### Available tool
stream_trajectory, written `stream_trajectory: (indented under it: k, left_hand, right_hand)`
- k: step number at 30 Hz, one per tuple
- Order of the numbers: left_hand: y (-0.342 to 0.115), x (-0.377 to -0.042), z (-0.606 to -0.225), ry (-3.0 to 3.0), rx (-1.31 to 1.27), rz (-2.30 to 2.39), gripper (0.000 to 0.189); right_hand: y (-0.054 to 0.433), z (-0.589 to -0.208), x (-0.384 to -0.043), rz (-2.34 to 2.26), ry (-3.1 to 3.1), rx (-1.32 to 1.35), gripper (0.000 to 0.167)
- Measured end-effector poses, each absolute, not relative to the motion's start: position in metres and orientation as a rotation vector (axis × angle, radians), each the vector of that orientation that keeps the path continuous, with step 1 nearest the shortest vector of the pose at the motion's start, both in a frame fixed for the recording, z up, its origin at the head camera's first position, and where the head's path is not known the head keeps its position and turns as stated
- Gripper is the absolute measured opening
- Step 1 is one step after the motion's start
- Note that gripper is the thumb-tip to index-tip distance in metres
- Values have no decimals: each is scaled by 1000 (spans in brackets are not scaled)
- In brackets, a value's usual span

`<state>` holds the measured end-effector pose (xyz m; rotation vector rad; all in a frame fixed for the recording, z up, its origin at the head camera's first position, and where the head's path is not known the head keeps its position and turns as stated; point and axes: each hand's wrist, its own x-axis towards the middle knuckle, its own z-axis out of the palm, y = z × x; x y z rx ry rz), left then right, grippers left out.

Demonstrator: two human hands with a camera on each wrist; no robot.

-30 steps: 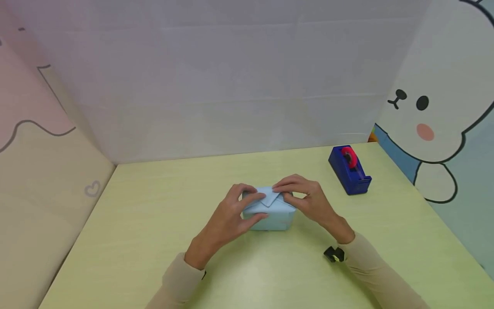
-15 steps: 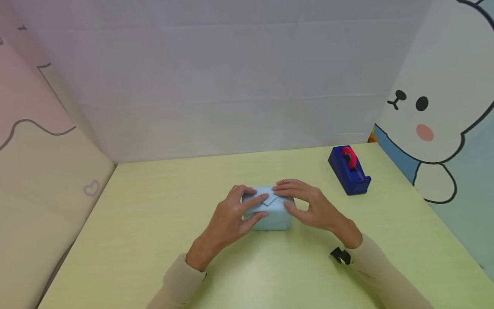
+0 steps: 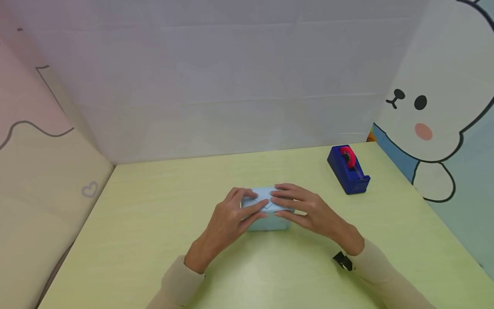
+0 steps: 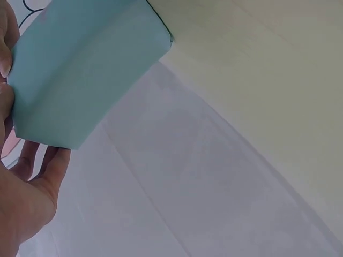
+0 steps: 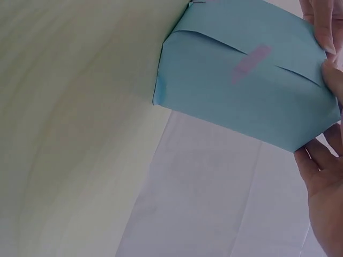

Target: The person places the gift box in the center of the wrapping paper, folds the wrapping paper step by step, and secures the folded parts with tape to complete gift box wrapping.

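A small box wrapped in light blue paper sits on the table between both hands. A pointed paper flap lies folded down on its top. My left hand holds the box's left part, its fingers bent over the top and its thumb at the upper front edge. On the other side, my right hand rests fairly straight fingers on the top, thumb along the front edge. In the right wrist view, a pink strip crosses a paper seam on one face. The fingers hide parts of the top.
A blue tape dispenser with a red-cored roll stands at the table's back right. The pale yellow-green table meets a whitish sheet behind and a printed panel at right. A small black item is beside the right cuff.
My right hand has gone from pinching near the flap to lying over the top, its thumb shifting toward the front edge. The flap lies flatter. The left hand and box have barely moved.
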<state>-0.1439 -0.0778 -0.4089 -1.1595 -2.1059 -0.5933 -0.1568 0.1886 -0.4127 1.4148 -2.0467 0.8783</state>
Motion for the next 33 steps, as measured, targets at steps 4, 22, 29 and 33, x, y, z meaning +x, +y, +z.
stream_trajectory:
  k: [4, 22, 29, 33]
  left_hand:
    - [-75, -143, -409, -2054, -1183, -611, 29]
    - [-69, -137, -412, -1925, -1192, -508, 25]
    - [-71, -136, -411, -1946, -1212, -495, 28]
    - [-71, -136, -412, -1930, -1198, -513, 29]
  right_hand:
    - [186, -412, -156, 850, -1997, 1418, 35]
    - [182, -413, -151, 877, -1924, 1410, 30]
    - [184, -415, -151, 844, -1944, 1431, 32]
    - [186, -414, -150, 806, -1971, 1442, 35]
